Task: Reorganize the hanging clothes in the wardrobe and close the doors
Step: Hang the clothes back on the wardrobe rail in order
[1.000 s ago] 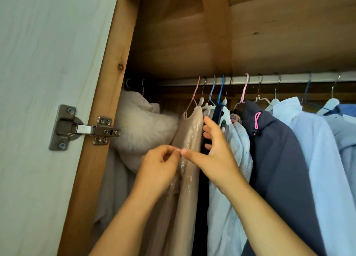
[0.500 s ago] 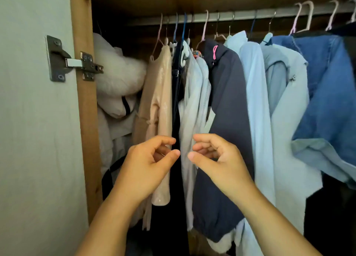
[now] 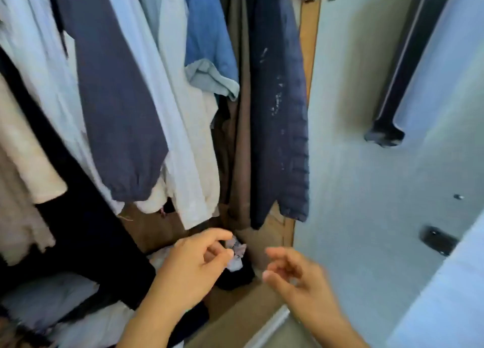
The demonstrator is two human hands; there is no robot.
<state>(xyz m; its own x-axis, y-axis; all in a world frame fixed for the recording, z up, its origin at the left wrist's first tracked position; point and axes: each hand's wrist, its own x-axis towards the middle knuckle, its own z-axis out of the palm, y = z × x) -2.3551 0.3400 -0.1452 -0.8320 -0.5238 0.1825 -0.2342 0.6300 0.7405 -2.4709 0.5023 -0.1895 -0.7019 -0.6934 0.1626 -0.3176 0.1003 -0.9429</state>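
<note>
Head view, blurred. Left hand (image 3: 191, 271) at 6 o'clock, fingers (image 3: 214, 236) loosely curled, holding nothing. Right hand (image 3: 301, 282) at 5 o'clock, fingers loosely curled, apart from any cloth. Folded pile on wardrobe floor (image 3: 65, 295) at 8 o'clock. Beyond, hanging clothes from 9 to 12 o'clock: beige garment (image 3: 23, 151), navy jacket (image 3: 117, 98), pale blue shirt (image 3: 183, 143), denim shirt (image 3: 209, 33), dark quilted jacket (image 3: 277, 112). Open door (image 3: 366, 190) at 3 o'clock.

Navy jacket (image 3: 117, 91), blue shirt (image 3: 207, 33), seemingly brown trousers (image 3: 242, 138).
</note>
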